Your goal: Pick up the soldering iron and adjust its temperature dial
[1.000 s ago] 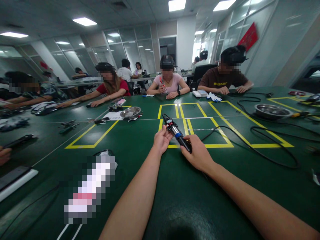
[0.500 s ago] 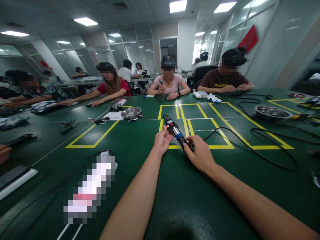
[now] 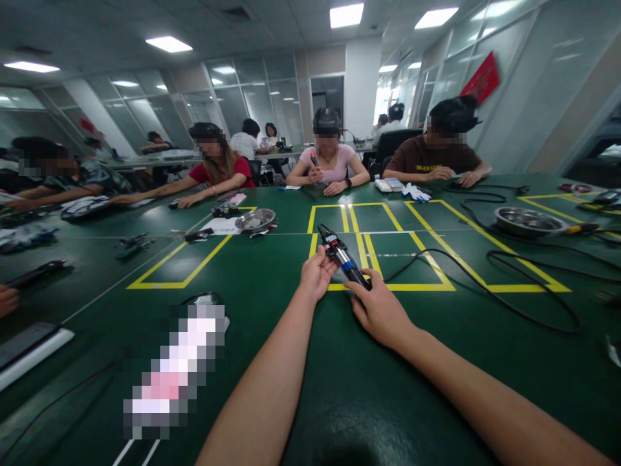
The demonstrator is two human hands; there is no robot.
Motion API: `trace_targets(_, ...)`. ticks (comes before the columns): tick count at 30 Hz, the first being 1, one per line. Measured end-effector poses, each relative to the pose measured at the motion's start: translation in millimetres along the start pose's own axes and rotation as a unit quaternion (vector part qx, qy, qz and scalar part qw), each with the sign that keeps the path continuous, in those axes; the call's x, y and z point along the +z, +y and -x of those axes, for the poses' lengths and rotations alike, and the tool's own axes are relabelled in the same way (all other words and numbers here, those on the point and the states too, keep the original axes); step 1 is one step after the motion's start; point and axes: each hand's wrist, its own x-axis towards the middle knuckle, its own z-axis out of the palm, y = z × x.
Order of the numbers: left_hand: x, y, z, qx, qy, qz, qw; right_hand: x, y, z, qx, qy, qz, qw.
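A dark green surface (image 3: 242, 285) fills the frame, in an office with glass walls and ceiling lights. At the left edge lies a white strip (image 3: 36, 353), and a blurred patch sits at the lower left. Yellow tape boxes (image 3: 179, 262) mark the surface from left of centre to the right. A metal bowl (image 3: 255, 219) stands at upper centre-left. Four seated people (image 3: 327, 165) line the far edge, from the upper left to right of centre. A black cable (image 3: 490, 291) loops across the right half, below a second metal bowl (image 3: 526, 220).

Compared with half a second ago, the right hand (image 3: 381, 310) has slid lower and towards the frame's bottom, uncovering the rear end of the handle. The left hand (image 3: 317, 273) and the tool have barely shifted.

The black tool (image 3: 343, 260), with a blue band and a red-and-black head, slants at the frame's centre, its head towards the upper left. The left grip is closed around its lower side, just behind the head. The handle's rear end touches the right hand's forefinger side. Whether that grip is closed on it cannot be told, as those fingers are hidden.
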Motion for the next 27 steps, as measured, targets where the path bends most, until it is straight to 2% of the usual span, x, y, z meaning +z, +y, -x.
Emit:
trace_targets(5, -0.6, 0, -1, -0.001, 0.002, -0.007, 1.000, -6, -10, -4, 0.031, -0.079, 0.086, 0.993)
trace_targets(12, -2.4, -2, -4, 0.002, 0.002, -0.004, 1.000, -10, -13, -7, 0.042, -0.103, 0.104, 0.988)
trace_targets(18, -1.0, -2, -2, 0.001, 0.006, -0.019, 1.000, -16, -12, -18, 0.057, -0.147, 0.097, 0.983)
trace_targets(24, -0.7, -2, -3, 0.000, 0.001, -0.033, 0.999, -14, -11, -18, 0.064, -0.139, 0.085, 0.985)
trace_targets(27, 1.3, -3, -1, 0.003, -0.006, -0.046, 0.999, -12, -10, -16, 0.071, -0.124, 0.046, 0.989)
